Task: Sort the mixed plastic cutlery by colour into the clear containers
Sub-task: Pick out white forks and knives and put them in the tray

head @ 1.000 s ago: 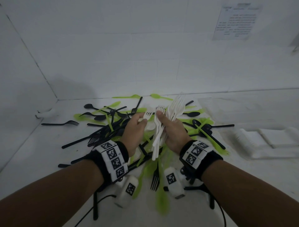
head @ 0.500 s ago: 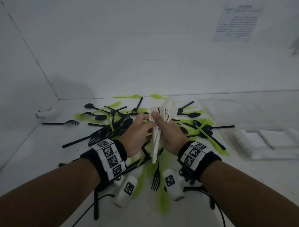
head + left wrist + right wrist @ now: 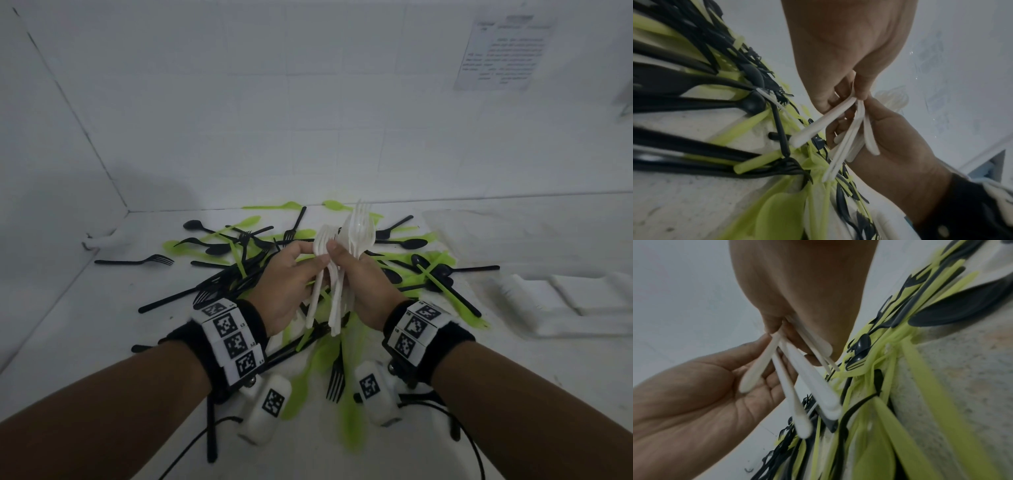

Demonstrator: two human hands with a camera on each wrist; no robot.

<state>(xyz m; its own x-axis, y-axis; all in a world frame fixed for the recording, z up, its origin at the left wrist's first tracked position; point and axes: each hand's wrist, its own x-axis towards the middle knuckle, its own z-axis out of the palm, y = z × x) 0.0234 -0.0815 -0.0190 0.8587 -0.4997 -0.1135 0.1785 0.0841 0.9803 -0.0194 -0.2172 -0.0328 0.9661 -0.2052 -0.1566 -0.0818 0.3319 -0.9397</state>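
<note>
Over the pile of black and green cutlery (image 3: 246,274) I hold a bundle of white cutlery (image 3: 358,233) upright, tines and bowls up. My right hand (image 3: 337,251) grips several of its handles (image 3: 809,386). My left hand (image 3: 317,255) pinches white forks (image 3: 323,240) at the bundle's left side, and one handle (image 3: 824,120) sticks out below the left hand (image 3: 855,95). The two hands touch at the fingertips. In the right wrist view the left hand (image 3: 772,344) lies palm-up under the handles. Clear containers (image 3: 561,301) sit on the right of the table.
A lone black fork (image 3: 137,262) lies at the left, near a small white object (image 3: 99,241) by the side wall. A green spoon (image 3: 349,411) and a black fork (image 3: 337,377) lie close between my wrists. A printed sheet (image 3: 503,51) hangs on the back wall.
My left hand has brought its white forks over to the bundle in the right hand. Both hands now meet on the bundle, which stands a little more upright.
</note>
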